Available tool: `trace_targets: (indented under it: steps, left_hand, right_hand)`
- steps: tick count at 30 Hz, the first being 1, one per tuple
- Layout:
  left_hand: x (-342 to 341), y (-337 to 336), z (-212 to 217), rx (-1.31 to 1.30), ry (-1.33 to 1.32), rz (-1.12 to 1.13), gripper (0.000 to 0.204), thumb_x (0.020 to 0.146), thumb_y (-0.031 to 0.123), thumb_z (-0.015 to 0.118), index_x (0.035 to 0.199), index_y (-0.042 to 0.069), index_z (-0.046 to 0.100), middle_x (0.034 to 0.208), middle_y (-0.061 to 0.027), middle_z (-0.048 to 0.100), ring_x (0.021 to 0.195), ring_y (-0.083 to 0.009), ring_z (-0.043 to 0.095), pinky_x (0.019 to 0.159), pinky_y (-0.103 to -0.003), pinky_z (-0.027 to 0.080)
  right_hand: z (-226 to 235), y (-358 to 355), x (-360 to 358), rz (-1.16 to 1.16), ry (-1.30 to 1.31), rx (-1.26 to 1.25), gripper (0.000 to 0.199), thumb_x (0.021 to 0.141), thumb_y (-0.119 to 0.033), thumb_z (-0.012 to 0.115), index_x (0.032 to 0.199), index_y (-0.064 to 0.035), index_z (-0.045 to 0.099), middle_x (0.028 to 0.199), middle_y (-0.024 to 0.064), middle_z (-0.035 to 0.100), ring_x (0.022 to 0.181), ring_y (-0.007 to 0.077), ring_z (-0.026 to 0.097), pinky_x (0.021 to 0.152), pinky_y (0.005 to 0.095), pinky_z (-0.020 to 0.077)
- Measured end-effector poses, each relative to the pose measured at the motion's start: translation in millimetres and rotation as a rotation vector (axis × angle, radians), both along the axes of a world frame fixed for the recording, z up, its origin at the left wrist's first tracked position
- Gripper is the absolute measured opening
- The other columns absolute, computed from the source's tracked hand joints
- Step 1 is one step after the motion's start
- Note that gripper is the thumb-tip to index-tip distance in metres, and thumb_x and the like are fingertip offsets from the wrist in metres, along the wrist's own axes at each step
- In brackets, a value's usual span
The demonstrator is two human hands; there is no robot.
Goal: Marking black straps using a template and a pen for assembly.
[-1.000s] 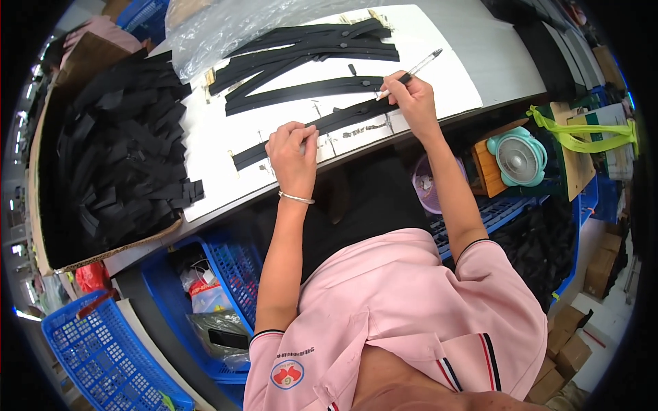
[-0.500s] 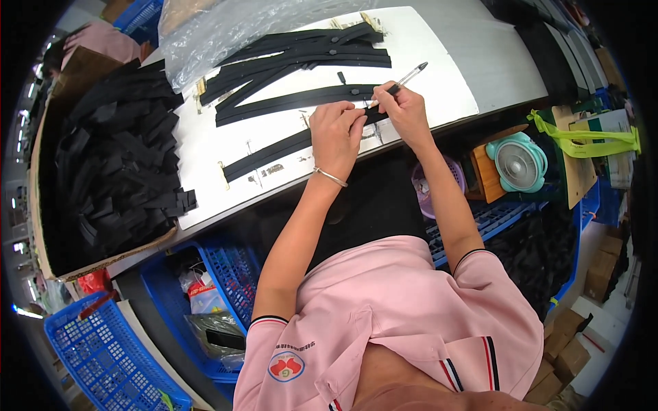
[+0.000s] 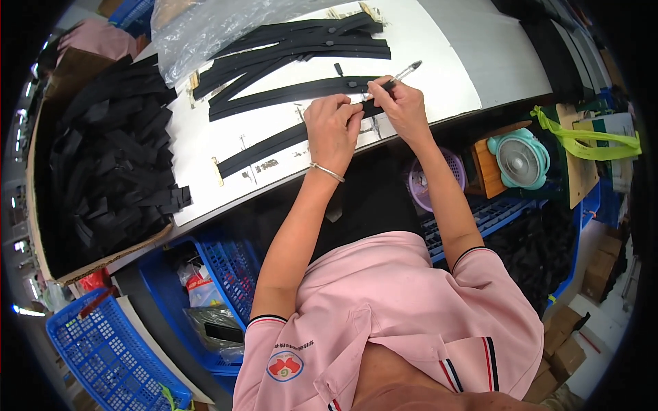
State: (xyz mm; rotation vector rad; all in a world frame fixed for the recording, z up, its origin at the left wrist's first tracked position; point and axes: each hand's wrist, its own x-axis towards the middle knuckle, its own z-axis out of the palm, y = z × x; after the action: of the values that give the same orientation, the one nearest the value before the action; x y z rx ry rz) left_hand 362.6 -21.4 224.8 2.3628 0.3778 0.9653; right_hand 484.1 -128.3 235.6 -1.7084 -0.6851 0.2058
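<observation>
Black strips (image 3: 356,48) lying beyond; left hand (image 3: 334,129) partly hiding front strip (image 3: 266,146), grip unclear; strip running lower-left to upper-right; right hand (image 3: 406,111) gripping pen (image 3: 405,72).

Black strip (image 3: 264,148); white board (image 3: 432,61); pink shirt (image 3: 411,294), striped trim (image 3: 491,366); turquoise fan (image 3: 517,162); blue basket (image 3: 110,342).

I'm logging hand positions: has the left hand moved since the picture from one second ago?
Yes. Judged against the white board, the left hand has moved rightward along the black strip, closer to the right hand.
</observation>
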Motion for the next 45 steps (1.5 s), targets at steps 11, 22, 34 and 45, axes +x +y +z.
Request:
trace_targets:
  steps: [11,22,34,45]
  left_hand:
    - [2,0,-1,0.005,0.017,0.004,0.012,0.077,0.009,0.081,0.088,0.008,0.078,0.097,-0.0021,0.069,0.099,-0.0232,0.062,0.088,-0.038,0.043]
    - [-26,-16,16,0.138,0.108,0.080,0.029,0.088,0.009,0.069,0.117,0.012,0.073,0.139,-0.0106,0.057,0.130,-0.0326,0.050,0.112,-0.055,0.029]
    - [-4,91,8,-0.058,0.294,-0.044,0.042,0.097,0.017,0.062,0.139,0.015,0.061,0.158,-0.0191,0.040,0.149,-0.0369,0.033,0.122,-0.062,0.012]
    - [-235,145,29,0.437,0.471,0.480,0.040,0.082,-0.010,0.056,0.114,0.009,0.074,0.137,-0.0118,0.061,0.145,-0.0355,0.041,0.123,-0.062,0.015]
  right_hand:
    - [-6,-11,4,0.102,0.002,0.020,0.021,0.092,-0.016,0.069,0.078,-0.0005,0.068,0.058,-0.0005,0.058,0.055,0.0040,0.046,0.050,0.0262,0.0374]
    - [-6,-22,2,0.082,0.173,0.127,0.019,0.097,-0.010,0.062,0.082,0.0003,0.067,0.076,0.0025,0.067,0.068,0.0062,0.061,0.058,0.0227,0.0458]
    - [-12,-17,3,-0.045,0.163,0.160,0.015,0.099,-0.012,0.064,0.093,-0.0015,0.073,0.084,0.0037,0.071,0.065,0.0047,0.057,0.056,0.0184,0.0416]
    - [-10,-15,4,-0.025,0.132,0.134,0.017,0.100,-0.015,0.065,0.095,-0.0013,0.073,0.084,0.0023,0.070,0.066,0.0031,0.054,0.056,0.0180,0.0391]
